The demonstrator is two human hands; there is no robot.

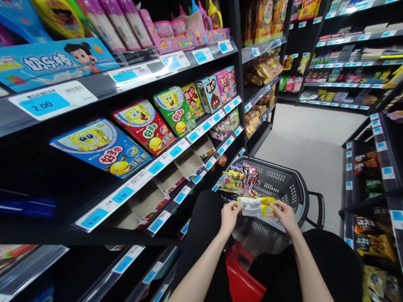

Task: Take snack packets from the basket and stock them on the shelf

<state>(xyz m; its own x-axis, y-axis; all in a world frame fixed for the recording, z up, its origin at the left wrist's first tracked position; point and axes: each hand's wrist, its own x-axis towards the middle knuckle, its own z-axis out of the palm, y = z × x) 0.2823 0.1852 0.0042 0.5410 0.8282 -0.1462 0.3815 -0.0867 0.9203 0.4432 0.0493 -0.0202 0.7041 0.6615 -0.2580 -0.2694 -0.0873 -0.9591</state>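
Stretched between my two hands is a small yellow and silver snack packet (254, 206). My left hand (230, 214) pinches its left end, and my right hand (285, 214) pinches the right end; both hands are closed on it. Under and beyond the packet stands a dark grey shopping basket (297, 184) with perforated walls. Several colourful packets (241, 178) lie heaped in the basket's left part, yellow ones nearest to me and pink and blue ones behind. The print on the held packet is too small to read.
Shelves run along my left, with snack boxes (143, 126) above partly filled display cartons (154, 197). The basket's handle (319, 209) sticks out to the right. A red object (241, 274) sits between my knees. On the right stands a low shelf with snack bags (374, 245).
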